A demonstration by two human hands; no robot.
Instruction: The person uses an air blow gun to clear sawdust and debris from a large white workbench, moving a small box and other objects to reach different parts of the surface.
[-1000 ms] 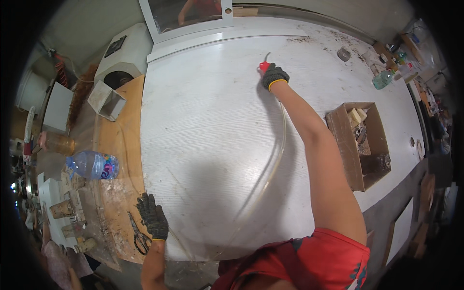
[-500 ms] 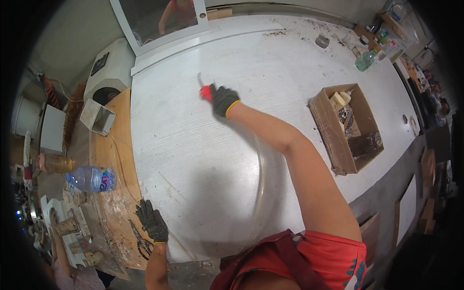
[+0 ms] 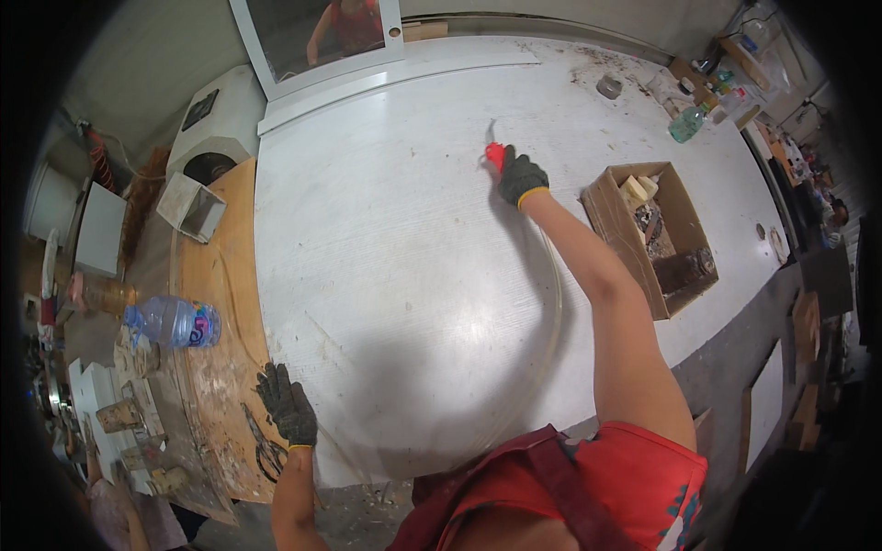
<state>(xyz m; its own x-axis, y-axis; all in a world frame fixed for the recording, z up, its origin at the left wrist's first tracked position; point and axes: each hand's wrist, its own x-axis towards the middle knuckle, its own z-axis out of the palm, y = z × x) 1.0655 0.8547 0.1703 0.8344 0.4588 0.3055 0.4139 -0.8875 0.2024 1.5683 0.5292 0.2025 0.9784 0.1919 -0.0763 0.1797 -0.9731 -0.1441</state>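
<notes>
In a dark glove with a yellow cuff, my right hand (image 3: 522,176) grips a red air blow gun (image 3: 496,156) over the far middle of the white board (image 3: 395,275). Its thin bent nozzle points away from me. A clear hose (image 3: 554,321) runs from there back toward my body, partly hidden by my forearm. My left hand (image 3: 288,406), gloved alike, rests with fingers stretched out where the board's left edge meets the wooden bench (image 3: 216,275). Beside it on the wood lie dark-handled pliers (image 3: 263,445).
To the right stands an open cardboard box (image 3: 611,234) holding pale blocks and scraps. A green bottle (image 3: 687,122) and a small grey container (image 3: 608,87) are at the far right. A large clear bottle (image 3: 175,321) lies at the left. A framed glass panel (image 3: 322,41) stands at the back.
My right hand has swept to the right with the blow gun, closer to the cardboard box. The hose has shifted right with it. My left hand stays at the board's left edge.
</notes>
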